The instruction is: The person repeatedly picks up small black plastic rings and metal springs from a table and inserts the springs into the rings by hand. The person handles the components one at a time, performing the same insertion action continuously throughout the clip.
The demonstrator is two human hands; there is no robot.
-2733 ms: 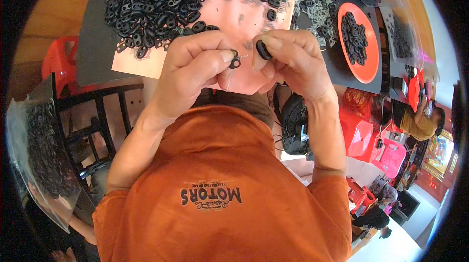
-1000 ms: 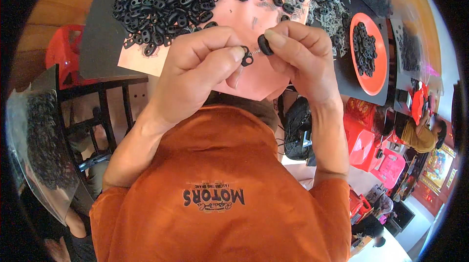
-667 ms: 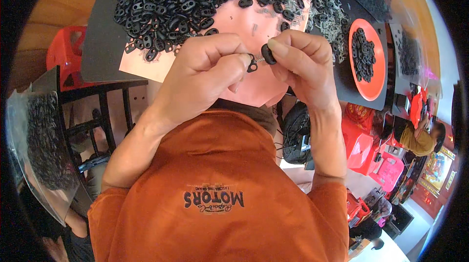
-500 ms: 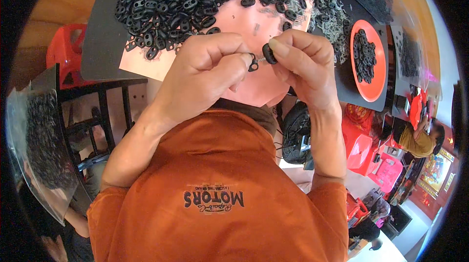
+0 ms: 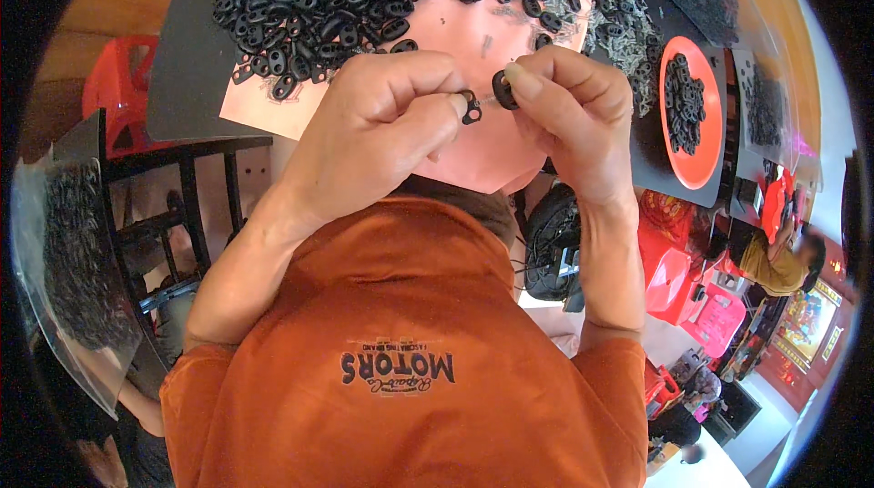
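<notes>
My left hand (image 5: 387, 119) is closed, its thumb and forefinger pinching a small black two-hole cord lock plunger (image 5: 472, 112). Across from it, the thumb and fingers of my right hand (image 5: 575, 110) grip a rounded black cord lock shell (image 5: 502, 90). The two parts face each other, a narrow gap apart, above a pink sheet (image 5: 469, 46). Something thin and pale, like a small spring, shows faintly in that gap. Beyond my hands lies a heap of black two-hole cord lock shells (image 5: 305, 10).
Small metal springs (image 5: 624, 28) lie in a heap at the far right of the black table. An orange-red plate (image 5: 681, 171) on the right holds black plunger parts (image 5: 685, 106). Red stools (image 5: 118, 92) stand beyond the table's left edge. Other people sit at the right.
The plunger and the shell are slightly farther left and up than before, both still held. The spring between them showed more clearly earlier. The whole view has shifted slightly.
</notes>
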